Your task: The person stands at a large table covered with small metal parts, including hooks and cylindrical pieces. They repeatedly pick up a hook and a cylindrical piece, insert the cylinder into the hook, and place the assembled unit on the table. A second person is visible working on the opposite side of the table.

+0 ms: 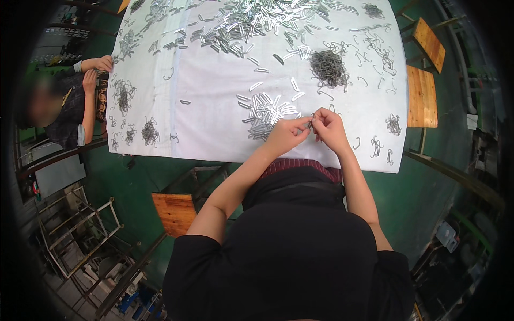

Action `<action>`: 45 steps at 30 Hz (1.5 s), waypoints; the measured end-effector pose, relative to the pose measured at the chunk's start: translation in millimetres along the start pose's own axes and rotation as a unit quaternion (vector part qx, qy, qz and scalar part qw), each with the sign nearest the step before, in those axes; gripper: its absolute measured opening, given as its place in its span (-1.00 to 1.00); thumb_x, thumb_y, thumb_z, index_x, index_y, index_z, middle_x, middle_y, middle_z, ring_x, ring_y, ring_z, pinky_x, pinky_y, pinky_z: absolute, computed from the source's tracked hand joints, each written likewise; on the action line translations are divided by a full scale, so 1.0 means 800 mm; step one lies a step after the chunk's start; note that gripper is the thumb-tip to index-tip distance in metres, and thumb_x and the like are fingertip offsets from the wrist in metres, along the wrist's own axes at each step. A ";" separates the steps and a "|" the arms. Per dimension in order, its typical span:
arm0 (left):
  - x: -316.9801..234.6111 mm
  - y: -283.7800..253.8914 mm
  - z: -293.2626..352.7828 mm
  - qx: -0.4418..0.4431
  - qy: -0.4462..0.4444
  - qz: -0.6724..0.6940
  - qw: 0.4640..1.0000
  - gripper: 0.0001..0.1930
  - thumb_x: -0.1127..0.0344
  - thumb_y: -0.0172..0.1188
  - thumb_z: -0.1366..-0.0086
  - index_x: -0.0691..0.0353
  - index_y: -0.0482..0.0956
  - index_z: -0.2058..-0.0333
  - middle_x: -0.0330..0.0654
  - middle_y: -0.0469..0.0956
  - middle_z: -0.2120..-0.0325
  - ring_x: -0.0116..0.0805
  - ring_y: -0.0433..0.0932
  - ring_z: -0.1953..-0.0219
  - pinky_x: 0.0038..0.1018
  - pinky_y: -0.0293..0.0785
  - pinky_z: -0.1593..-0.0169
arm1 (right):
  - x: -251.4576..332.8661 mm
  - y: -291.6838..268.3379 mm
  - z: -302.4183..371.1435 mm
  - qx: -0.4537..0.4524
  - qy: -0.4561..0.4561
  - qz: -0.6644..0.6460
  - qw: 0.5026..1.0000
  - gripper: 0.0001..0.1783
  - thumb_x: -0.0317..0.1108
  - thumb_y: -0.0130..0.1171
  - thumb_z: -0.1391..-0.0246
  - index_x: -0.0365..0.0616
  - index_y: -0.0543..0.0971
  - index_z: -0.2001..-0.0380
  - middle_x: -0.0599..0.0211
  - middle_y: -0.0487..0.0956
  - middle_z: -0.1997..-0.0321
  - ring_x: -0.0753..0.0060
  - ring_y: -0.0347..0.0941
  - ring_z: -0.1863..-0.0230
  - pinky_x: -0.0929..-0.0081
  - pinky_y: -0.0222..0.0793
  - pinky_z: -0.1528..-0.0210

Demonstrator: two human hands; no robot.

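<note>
Left hand [288, 135] and right hand [330, 129] of the wearer meet above the near edge of a white-covered tabletop [214, 134], thumbs and fingers of both pinched together on a small dark grey metal piece [310, 124]. It sits between the two sets of fingertips, which cover most of it, so its full shape cannot be told.

Just beyond the left hand and to its left lies a small pile of narrow, silver metal strips with rounded ends [265, 111], its near edge beside the hand. Beyond the right hand, near it, is a dense dark grey tangle of bent wire hooks [327, 69]. One loose grey wire hook [357, 143] lies to the right of the right wrist.

A much larger heap of silver metal pieces [251, 24] spreads along the far part of the tabletop, well apart from both hands. Smaller clusters of grey hooks [150, 131] dot the left and right sides.

At the left edge, a co-worker's hands [103, 63] rest by the tabletop's rim. Wooden-topped stools [422, 96] stand around on a green floor [134, 182].
</note>
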State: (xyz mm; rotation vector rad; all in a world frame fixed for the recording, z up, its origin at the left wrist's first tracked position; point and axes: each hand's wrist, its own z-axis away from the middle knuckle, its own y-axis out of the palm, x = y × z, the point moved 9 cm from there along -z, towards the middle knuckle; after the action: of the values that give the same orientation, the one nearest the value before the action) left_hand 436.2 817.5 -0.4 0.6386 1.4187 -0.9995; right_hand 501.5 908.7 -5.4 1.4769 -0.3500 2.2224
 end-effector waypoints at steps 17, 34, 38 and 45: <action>-0.004 -0.043 -0.072 -0.109 0.176 -0.323 0.923 -0.84 0.33 0.21 0.05 0.25 0.51 0.46 -0.19 0.46 0.52 -0.23 0.45 0.51 -0.42 0.39 0.44 | 0.077 -0.023 0.031 -0.179 -0.264 0.163 0.934 -0.95 -0.53 0.07 0.10 -0.23 0.42 0.49 0.44 0.30 0.71 0.69 0.10 0.71 0.70 0.06 0.65; -0.068 -0.026 -0.029 -0.100 0.023 0.163 0.981 -0.90 0.49 0.10 -0.12 0.42 0.50 0.43 -0.25 0.46 0.57 -0.64 0.36 0.61 -0.70 0.27 0.56 | 0.078 -0.006 0.031 -0.166 -0.251 0.167 0.939 -0.93 -0.50 0.09 0.17 -0.20 0.41 0.61 0.48 0.15 0.85 0.71 0.01 0.78 0.67 -0.05 0.72; -0.102 -0.038 -0.016 -0.147 0.166 -0.036 0.974 -0.93 0.53 0.16 -0.02 0.37 0.51 0.46 -0.19 0.47 0.58 -0.55 0.37 0.64 -0.65 0.30 0.59 | 0.073 0.002 0.027 -0.116 -0.232 0.164 0.952 -0.91 -0.48 0.12 0.19 -0.21 0.41 0.63 0.50 0.09 0.86 0.72 -0.02 0.78 0.67 -0.07 0.72; -0.138 -0.051 0.022 -0.232 0.307 -0.118 0.915 -0.86 0.62 0.18 0.09 0.32 0.49 0.47 -0.15 0.46 0.56 -0.42 0.40 0.61 -0.62 0.32 0.58 | 0.046 0.014 0.013 0.041 -0.133 -0.018 0.990 -0.89 -0.49 0.16 0.15 -0.19 0.48 0.47 0.66 0.30 0.65 0.83 0.13 0.61 0.80 0.07 0.56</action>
State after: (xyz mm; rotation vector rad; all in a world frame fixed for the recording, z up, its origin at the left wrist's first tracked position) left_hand 423.8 803.0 117.0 0.4414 2.2461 -0.6121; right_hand 492.2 903.0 32.4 1.8165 -0.3151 2.0360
